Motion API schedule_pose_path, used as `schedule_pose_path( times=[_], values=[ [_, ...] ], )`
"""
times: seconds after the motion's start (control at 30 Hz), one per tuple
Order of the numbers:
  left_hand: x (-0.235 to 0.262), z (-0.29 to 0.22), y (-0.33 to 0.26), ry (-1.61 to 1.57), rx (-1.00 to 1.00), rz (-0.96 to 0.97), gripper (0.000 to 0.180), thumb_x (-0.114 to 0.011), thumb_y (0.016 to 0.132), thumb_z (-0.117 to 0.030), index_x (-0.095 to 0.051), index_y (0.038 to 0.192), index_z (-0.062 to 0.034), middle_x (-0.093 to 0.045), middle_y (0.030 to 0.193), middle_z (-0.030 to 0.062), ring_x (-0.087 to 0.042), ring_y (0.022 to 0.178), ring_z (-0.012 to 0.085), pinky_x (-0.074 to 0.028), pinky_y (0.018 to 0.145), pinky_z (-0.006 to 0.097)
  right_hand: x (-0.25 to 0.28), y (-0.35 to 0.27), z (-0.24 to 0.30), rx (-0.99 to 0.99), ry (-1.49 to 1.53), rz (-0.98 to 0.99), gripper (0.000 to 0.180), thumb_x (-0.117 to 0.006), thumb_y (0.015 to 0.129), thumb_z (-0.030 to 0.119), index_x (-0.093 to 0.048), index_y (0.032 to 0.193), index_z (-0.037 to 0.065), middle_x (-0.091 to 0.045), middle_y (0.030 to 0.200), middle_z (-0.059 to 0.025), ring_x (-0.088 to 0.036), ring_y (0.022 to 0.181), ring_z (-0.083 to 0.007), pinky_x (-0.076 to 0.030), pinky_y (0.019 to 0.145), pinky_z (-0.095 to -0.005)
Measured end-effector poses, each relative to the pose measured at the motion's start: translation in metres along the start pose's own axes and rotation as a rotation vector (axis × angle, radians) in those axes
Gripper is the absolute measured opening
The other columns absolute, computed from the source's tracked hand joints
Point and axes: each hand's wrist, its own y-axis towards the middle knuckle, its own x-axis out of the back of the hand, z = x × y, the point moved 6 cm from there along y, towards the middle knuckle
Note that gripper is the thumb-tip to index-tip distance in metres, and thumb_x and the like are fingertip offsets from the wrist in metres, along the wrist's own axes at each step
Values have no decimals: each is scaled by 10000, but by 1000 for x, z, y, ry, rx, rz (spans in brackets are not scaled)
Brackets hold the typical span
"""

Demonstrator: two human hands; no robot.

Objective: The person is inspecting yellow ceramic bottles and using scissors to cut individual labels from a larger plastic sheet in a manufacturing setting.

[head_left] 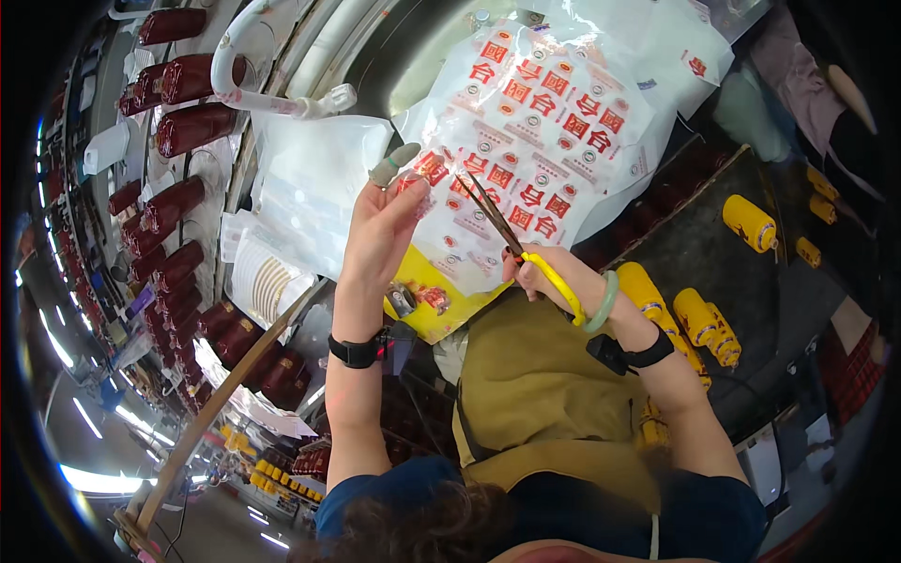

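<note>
My left hand [383,225] holds up the edge of a clear plastic sheet [526,122] printed with rows of red and white square labels; a grey cot covers one fingertip. My right hand [530,272] grips yellow-handled scissors [507,235], whose dark blades point up and left into the sheet near my left hand. A black band sits on each wrist, with a pale green bangle on the right one. I wear an olive apron [535,394].
Dark red bottles [192,127] stand in rows along a conveyor at the left. Yellow bottles [699,314] lie on a dark surface at the right. White bags [310,178] and a yellow tray [441,310] lie under my hands.
</note>
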Motion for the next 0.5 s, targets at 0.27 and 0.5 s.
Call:
schedule_pose_path(
  times=[0.27,0.5],
  values=[
    [13,9,0,-160,29,-43,529,-571,901,19,-378,1394,10,-576,1251,136,-570,1029,137,-446,882,270,-9,9,3,8,172,39,493,-487,972,498,-579,915,17,-572,779,-30,-515,626,-93,-459,568,-240],
    [13,11,-6,-104,58,-37,544,-578,888,16,-381,1395,10,-583,1110,68,-518,860,94,-437,792,249,-14,20,1,63,99,24,671,-355,941,653,-565,884,18,-482,627,-4,-508,536,-95,-444,540,-240]
  ],
)
